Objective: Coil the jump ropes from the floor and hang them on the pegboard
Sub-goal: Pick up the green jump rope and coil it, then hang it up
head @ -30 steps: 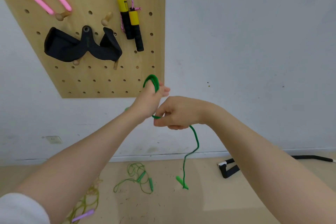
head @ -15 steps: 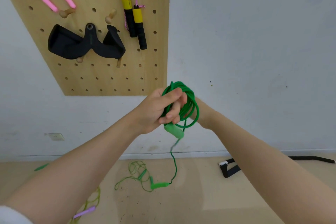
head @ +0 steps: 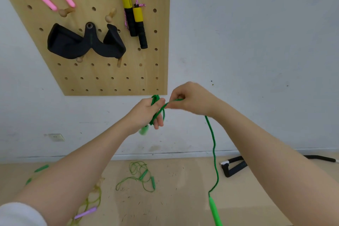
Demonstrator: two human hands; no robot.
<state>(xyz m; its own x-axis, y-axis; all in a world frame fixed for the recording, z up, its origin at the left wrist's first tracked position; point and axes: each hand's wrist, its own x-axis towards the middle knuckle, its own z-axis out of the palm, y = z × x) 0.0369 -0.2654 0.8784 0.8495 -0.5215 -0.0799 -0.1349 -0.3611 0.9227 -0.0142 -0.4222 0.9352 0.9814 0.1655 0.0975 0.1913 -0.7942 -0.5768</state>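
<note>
My left hand (head: 146, 113) grips the limp, light green rope (head: 213, 145) coils while my right hand (head: 190, 100) pinches the slack strand, best held near the bundle.

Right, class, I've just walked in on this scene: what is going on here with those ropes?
A person is coiling a dark green jump rope in front of a wooden pegboard. The left hand grips the gathered loops, and the right hand pinches the cord beside them. The rest of the cord hangs down to a bright green handle near the floor. A thin light green jump rope lies uncoiled on the floor, while a purple rope with yellow-and-black handles hangs on the board.
</note>
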